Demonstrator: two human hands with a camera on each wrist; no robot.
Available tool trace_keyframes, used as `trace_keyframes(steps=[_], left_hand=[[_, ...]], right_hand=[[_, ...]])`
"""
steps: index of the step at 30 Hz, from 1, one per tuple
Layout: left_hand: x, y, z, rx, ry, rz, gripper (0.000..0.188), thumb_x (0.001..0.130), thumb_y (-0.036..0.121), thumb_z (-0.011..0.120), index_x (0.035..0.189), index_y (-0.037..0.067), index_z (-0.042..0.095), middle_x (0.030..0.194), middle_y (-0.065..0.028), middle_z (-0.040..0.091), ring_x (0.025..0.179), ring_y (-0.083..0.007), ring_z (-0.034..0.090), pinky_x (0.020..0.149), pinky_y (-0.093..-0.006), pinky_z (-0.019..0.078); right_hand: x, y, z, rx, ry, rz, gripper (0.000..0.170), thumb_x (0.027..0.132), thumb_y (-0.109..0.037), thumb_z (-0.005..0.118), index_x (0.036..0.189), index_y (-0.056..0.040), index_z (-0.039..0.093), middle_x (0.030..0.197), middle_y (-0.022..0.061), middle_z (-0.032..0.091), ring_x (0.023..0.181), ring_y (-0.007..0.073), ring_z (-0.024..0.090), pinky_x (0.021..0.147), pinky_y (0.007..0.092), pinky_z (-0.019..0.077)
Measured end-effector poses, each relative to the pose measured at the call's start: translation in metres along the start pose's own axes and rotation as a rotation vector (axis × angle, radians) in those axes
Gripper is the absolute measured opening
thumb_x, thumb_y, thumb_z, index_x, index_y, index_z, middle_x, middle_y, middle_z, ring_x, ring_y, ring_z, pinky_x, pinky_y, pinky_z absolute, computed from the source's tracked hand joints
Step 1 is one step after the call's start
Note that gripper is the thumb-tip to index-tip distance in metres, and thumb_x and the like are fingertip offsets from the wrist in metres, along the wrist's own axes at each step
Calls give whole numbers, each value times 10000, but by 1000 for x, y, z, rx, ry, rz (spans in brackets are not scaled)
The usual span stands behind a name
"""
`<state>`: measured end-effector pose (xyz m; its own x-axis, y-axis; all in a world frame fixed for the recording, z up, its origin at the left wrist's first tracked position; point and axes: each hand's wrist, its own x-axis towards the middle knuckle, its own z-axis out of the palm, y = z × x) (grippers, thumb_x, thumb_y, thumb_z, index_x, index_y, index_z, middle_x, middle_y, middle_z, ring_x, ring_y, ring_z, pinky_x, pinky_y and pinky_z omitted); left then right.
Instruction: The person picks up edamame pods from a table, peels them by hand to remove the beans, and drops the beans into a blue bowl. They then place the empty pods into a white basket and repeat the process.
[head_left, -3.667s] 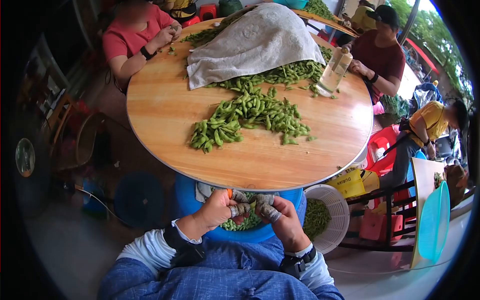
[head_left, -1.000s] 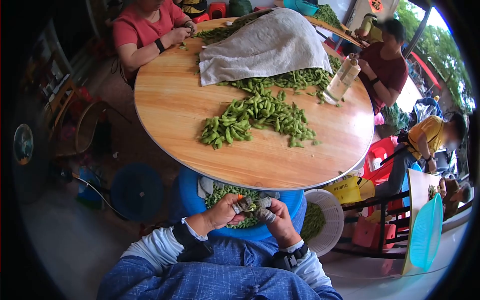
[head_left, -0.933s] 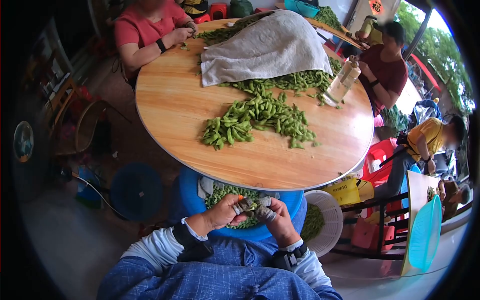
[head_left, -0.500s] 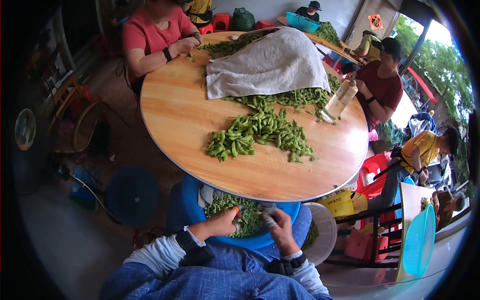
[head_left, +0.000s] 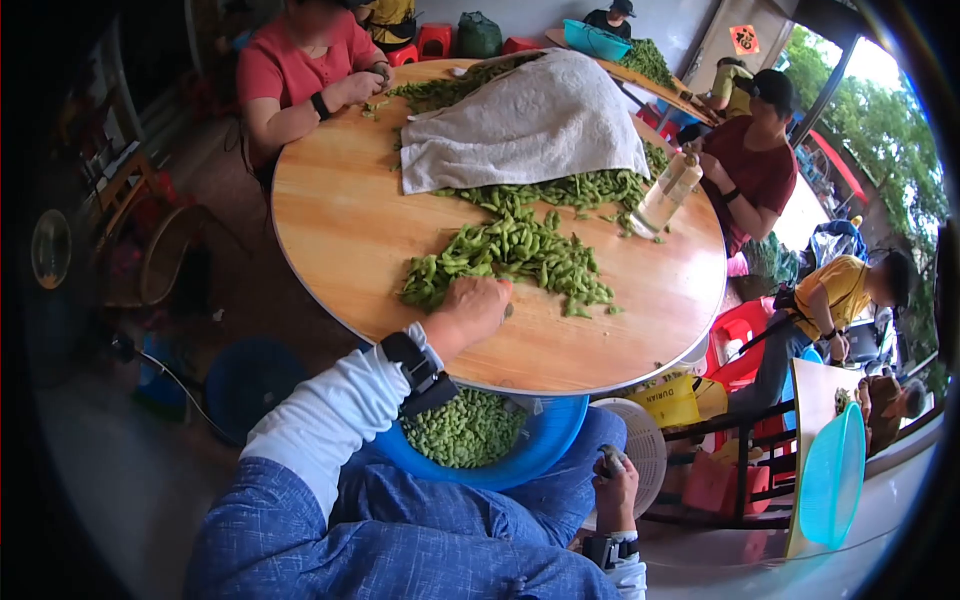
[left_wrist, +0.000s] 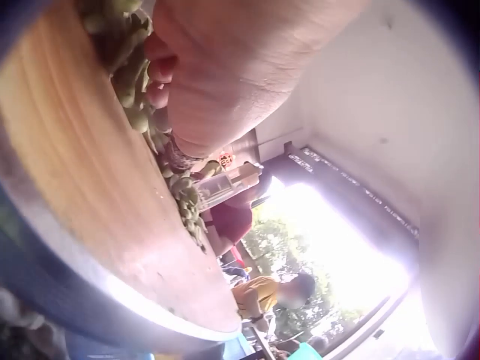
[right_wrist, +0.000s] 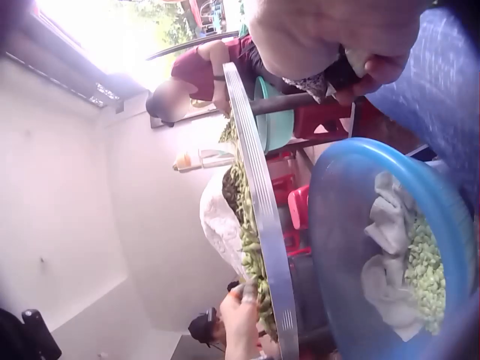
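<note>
My left hand [head_left: 472, 312] reaches over the table's near edge and touches the near side of a heap of green pods [head_left: 540, 250]. Its bent fingers lie against pods in the left wrist view, but whether they grip any is hidden. Low on the right, my right hand [head_left: 616, 492], with wrapped fingertips, hangs beside the white basket [head_left: 652, 450]. In the right wrist view the fingers of this hand [right_wrist: 337, 37] are bent, and what lies between them cannot be made out. Shelled green beans [head_left: 465, 430] fill the blue tub [head_left: 548, 452] below the table.
A grey cloth [head_left: 530, 120] covers a larger pod heap on the round table [head_left: 340, 230]. A clear bottle [head_left: 665, 195] stands at the right. One person [head_left: 300, 70] sits at the left, another [head_left: 750, 170] at the right. A pale cloth [right_wrist: 390, 217] lies in the tub.
My left hand has gone from over the tub up to the pods on the table. My right hand has moved away from the tub, right and down to the white basket.
</note>
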<state>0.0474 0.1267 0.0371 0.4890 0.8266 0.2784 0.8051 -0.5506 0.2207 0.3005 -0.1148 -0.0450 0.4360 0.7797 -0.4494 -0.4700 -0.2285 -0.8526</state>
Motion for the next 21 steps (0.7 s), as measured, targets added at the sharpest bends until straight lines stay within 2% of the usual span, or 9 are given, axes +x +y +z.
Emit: trace_keyframes(steps=[2, 3, 6, 10, 11, 12, 15, 19, 21], left_hand=[[5, -2, 3, -18, 30, -5, 85, 666, 55, 501, 738, 31, 539, 619, -169, 568, 604, -327, 578, 544, -400, 462], [5, -2, 2, 13, -6, -10, 126, 750, 106, 444, 719, 27, 537, 647, -169, 580, 609, -324, 583, 548, -401, 468], [-3, 0, -6, 24, 18, -48, 95, 720, 102, 486, 720, 21, 536, 642, -166, 578, 609, -325, 581, 549, -398, 467], [-20, -16, -18, -288, 221, -206, 57, 684, 56, 521, 717, 9, 519, 635, -192, 563, 597, -326, 570, 542, -388, 456], [-27, -21, -24, -509, 221, -305, 67, 680, 39, 546, 729, 4, 515, 620, -159, 570, 573, -260, 578, 510, -347, 448], [-32, -32, -19, -819, 316, -306, 90, 750, 53, 536, 838, 39, 527, 602, -19, 526, 504, -93, 489, 443, -230, 395], [-56, -34, -39, -1541, 205, -823, 70, 808, 87, 484, 851, 39, 511, 661, -50, 532, 513, -104, 457, 450, -193, 375], [-81, -40, -27, -2198, 166, -942, 129, 838, 126, 444, 858, 16, 509, 708, -88, 533, 585, -126, 474, 488, -210, 400], [-94, -19, -27, -2189, 150, -887, 129, 833, 136, 469, 904, 42, 522, 717, -86, 543, 606, -138, 500, 501, -233, 413]], right_hand=[[-2, 0, 6, -62, -43, -44, 150, 791, -125, 539, 902, -27, 560, 665, 1, 529, 543, 51, 453, 443, 166, 324], [-3, 0, 8, -109, -70, -74, 156, 788, -127, 545, 906, -26, 562, 664, 1, 529, 543, 47, 448, 444, 165, 322], [-5, -2, 10, -173, -123, -140, 181, 781, -141, 568, 914, -18, 568, 666, -3, 530, 536, 39, 432, 450, 159, 317], [-4, -2, 13, -204, -164, -159, 188, 786, -152, 561, 910, -11, 569, 675, -2, 534, 529, 38, 425, 461, 154, 313], [-3, -1, 15, -217, -176, -163, 199, 787, -165, 559, 911, -8, 567, 673, -1, 528, 529, 38, 419, 461, 155, 310], [-2, -2, 17, -230, -186, -167, 212, 788, -178, 557, 912, -6, 566, 671, -1, 522, 528, 38, 413, 460, 155, 306], [-7, -8, 34, -266, -227, -170, 215, 788, -177, 554, 909, 0, 569, 675, -3, 528, 541, 33, 414, 480, 154, 308], [-8, -6, 52, -258, -323, -156, 207, 789, -159, 545, 918, -2, 580, 698, -3, 546, 557, 34, 425, 498, 158, 320], [-3, -9, 61, -249, -427, -135, 214, 796, -112, 543, 981, -8, 573, 762, -6, 571, 624, 40, 462, 535, 162, 339]])
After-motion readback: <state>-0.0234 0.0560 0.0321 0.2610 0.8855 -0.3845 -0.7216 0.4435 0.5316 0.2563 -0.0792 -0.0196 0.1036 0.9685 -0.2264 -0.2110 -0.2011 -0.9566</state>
